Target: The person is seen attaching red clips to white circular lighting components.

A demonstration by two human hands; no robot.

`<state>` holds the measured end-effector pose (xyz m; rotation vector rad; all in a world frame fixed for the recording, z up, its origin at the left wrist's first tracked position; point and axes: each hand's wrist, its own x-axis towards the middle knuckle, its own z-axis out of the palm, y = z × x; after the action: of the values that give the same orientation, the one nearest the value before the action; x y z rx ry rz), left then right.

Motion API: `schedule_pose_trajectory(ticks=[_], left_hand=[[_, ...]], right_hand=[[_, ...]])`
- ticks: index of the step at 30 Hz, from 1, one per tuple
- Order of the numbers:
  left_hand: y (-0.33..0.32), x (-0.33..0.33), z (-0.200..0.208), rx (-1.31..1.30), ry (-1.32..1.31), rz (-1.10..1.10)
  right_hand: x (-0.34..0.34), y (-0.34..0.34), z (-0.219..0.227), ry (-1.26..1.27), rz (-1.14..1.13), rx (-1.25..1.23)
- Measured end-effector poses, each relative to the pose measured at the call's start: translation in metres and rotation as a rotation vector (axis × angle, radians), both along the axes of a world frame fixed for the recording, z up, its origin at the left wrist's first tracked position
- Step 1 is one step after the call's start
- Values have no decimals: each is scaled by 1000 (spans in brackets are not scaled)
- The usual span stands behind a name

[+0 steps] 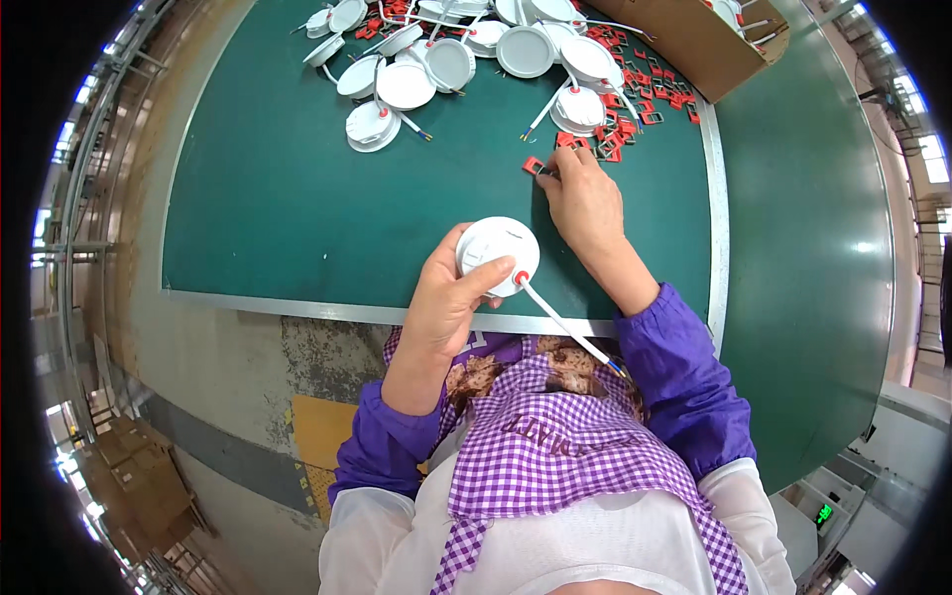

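Note:
My left hand [446,290] grips a round white lamp housing [499,244] above the near part of the green table, its thumb lying across the face. A white cable [565,323] leaves the housing through a red grommet [522,278] and hangs toward my apron, ending in bare coloured wires. Farther forward, my right hand [585,198] is closed at the thumb and fingertips around a small red clip [534,166] with a dark metal part. Other red clips [613,149] lie just beyond its fingertips. The fingers partly hide the held clip.
Several white round lamps [406,86] with cables are heaped at the far side of the green table [297,218]. Red clips are scattered right of them. A cardboard box [684,45] stands at the far right, beside a metal strip [716,218] dividing the green surfaces.

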<state>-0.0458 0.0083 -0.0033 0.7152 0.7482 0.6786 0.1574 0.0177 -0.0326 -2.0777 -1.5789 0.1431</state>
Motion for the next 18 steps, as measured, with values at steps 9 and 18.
schedule_pose_trajectory(ticks=[9,18], left_hand=[[5,7,-4,180,179,16],[3,23,0,432,333,36]], right_hand=[[-1,-28,44,635,87,-108],[-13,-60,60,582,83,-12]])
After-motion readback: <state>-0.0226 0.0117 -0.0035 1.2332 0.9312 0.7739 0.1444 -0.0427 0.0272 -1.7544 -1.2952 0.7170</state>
